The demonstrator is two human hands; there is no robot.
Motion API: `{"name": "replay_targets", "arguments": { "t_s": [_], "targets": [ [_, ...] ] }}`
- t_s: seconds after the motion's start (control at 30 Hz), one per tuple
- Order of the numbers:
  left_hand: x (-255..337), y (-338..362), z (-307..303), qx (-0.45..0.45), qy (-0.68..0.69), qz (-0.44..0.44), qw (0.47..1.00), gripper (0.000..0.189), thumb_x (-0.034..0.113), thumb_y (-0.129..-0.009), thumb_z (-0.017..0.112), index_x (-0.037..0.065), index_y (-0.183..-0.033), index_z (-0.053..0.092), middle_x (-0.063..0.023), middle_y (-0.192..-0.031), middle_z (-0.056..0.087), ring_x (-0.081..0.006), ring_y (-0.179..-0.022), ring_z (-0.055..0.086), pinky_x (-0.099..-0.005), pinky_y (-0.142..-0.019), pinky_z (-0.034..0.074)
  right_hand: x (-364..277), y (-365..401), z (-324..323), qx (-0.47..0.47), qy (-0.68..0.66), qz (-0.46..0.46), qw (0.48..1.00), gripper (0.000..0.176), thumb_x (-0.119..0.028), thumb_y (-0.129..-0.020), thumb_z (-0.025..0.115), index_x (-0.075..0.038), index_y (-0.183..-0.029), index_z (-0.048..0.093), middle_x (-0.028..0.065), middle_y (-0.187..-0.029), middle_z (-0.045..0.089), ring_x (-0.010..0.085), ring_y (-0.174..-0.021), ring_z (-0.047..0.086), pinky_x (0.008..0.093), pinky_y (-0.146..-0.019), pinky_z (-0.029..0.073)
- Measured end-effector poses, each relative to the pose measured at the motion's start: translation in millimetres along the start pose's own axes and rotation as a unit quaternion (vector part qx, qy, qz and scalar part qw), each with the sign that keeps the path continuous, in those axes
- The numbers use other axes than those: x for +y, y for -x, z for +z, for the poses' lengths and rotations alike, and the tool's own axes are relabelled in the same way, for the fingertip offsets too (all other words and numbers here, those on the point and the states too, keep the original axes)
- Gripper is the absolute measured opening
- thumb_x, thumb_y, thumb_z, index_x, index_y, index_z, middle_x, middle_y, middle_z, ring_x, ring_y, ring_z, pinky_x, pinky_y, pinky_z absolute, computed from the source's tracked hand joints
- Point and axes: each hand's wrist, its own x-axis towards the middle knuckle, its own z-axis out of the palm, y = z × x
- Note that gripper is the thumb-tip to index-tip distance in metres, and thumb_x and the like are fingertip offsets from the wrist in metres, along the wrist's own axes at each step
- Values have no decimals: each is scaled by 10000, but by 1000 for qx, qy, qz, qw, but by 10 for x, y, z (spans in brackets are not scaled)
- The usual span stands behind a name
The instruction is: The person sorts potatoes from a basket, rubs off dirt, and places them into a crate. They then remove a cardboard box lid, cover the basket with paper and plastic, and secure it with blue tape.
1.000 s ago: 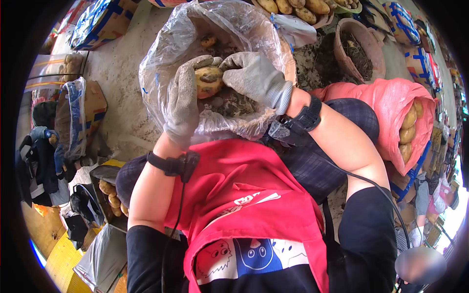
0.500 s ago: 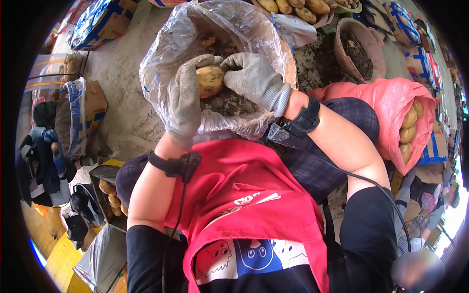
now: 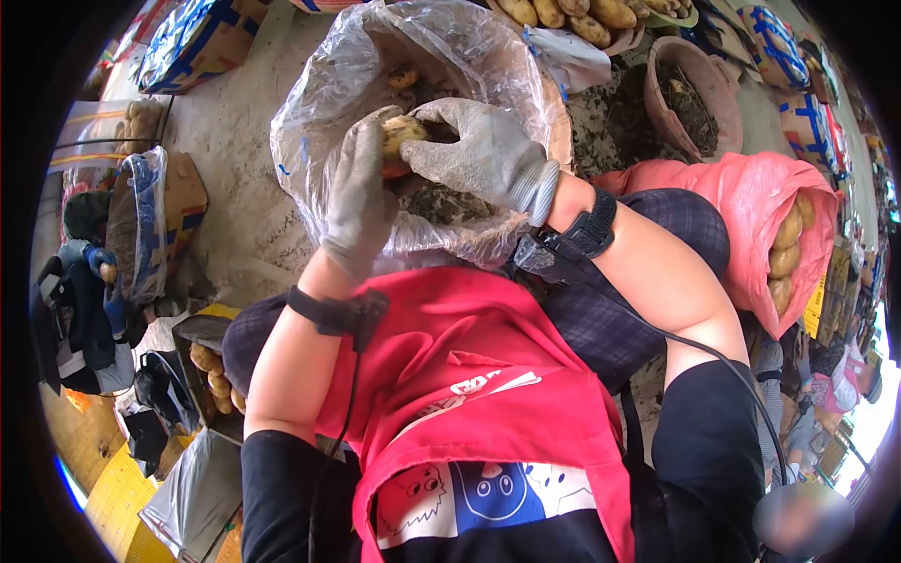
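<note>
Between my two gloved hands is a potato (image 3: pixel 402 136), held over a container lined with clear plastic (image 3: pixel 319 103). My left hand (image 3: pixel 361 188), in a grey work glove, is closed against the potato's left side. My right hand (image 3: pixel 483 155), gloved alike, grips its right side with thumb and fingers. Part of the potato is hidden behind the gloves. Lower in the container lie dark soil and plant scraps (image 3: pixel 450 202), along with a small potato (image 3: pixel 404 77) near the far side.
To my right leans a pink sack (image 3: pixel 741 192) of potatoes. Beyond it stands a reddish tub (image 3: pixel 652 98) with soil and scraps. A basin of potatoes (image 3: pixel 624 39) is at the top. Taped cardboard boxes (image 3: pixel 202 42) stand upper left. Another person (image 3: pixel 89 300) works at far left.
The potato has turned in my hands and sits slightly higher. My right hand has shifted left, its fingers covering more of the potato. My left wrist has rotated a little.
</note>
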Motion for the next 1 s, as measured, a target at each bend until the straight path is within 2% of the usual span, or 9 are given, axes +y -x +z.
{"name": "replay_targets", "arguments": {
  "t_s": [0.3, 0.43, 0.5, 0.57, 0.63, 0.67, 0.7, 0.87, 1.0],
  "targets": [
    [10, -38, -2, -18, 193, -156, 969, 470, 466, -1037, 519, 41, -1225, 585, -128, -1107, 661, -250, -871, 646, -316, -694, 507, 54, 3, -64, -2, -93, 76, 993, 202, -155, -896, 701, -40, -1058, 735, 7, -881, 727, 61, -779, 622, 250, -697, 531],
    [37, -92, -127, -78, 329, -180, 924, 444, 461, -1044, 500, 55, -1201, 589, -113, -1051, 668, -214, -795, 619, -296, -663, 497, -109, 6, -42, 13, -91, 69, 993, 255, -235, -895, 710, -10, -1015, 722, 95, -824, 733, 135, -733, 679, 293, -685, 547],
    [-4, -108, -6, -8, 299, -175, 938, 432, 449, -1042, 510, 55, -1202, 587, -99, -1018, 662, -202, -774, 603, -292, -638, 481, -193, 12, -51, -14, -137, 76, 988, 297, -278, -895, 725, -7, -1017, 721, 98, -844, 734, 151, -752, 684, 305, -699, 547],
    [-167, -132, -61, -23, 68, -18, 997, 418, 426, -1035, 533, 49, -1208, 584, -100, -1012, 655, -194, -776, 602, -284, -637, 474, -215, 11, -65, 2, -37, 35, 999, 314, -297, -897, 731, -6, -1016, 720, 107, -855, 738, 165, -782, 693, 324, -714, 549],
    [-99, -77, -112, -57, -230, 165, 957, 398, 397, -1027, 567, 48, -1219, 581, -103, -1024, 650, -187, -792, 608, -274, -648, 478, -116, -1, -53, 2, 4, 29, 1000, 333, -327, -899, 732, -14, -1012, 720, 107, -851, 736, 170, -790, 695, 326, -720, 545],
    [-6, -52, -69, -52, 14, 3, 999, 383, 383, -1020, 588, 59, -1224, 583, -101, -1045, 656, -190, -817, 615, -272, -660, 489, -63, 5, -41, 1, 4, 29, 1000, 333, -327, -899, 732, -14, -1012, 720, 107, -851, 736, 170, -790, 695, 326, -720, 545],
    [57, -33, -37, -44, 256, -157, 953, 370, 370, -1013, 608, 70, -1229, 585, -99, -1067, 663, -193, -841, 622, -269, -673, 499, -19, 13, -31, 10, -25, 21, 999, 320, -323, -909, 719, -17, -1001, 720, 103, -844, 733, 161, -787, 692, 322, -716, 542],
    [209, 23, -27, -6, 257, -170, 951, 376, 394, -1011, 606, 87, -1227, 595, -82, -1094, 659, -201, -869, 621, -277, -670, 491, -81, -16, -30, -28, -142, 92, 985, 252, -176, -944, 681, -12, -1132, 714, 26, -956, 730, 77, -862, 638, 259, -787, 533],
    [312, 55, -303, 6, 343, -189, 920, 342, 353, -1010, 591, 94, -1233, 599, -78, -1114, 654, -220, -901, 628, -271, -674, 491, 314, -98, -9, -59, 18, 91, 994, 257, -149, -951, 638, -5, -1153, 707, 28, -959, 731, 89, -857, 642, 268, -767, 535]
  ]
}}
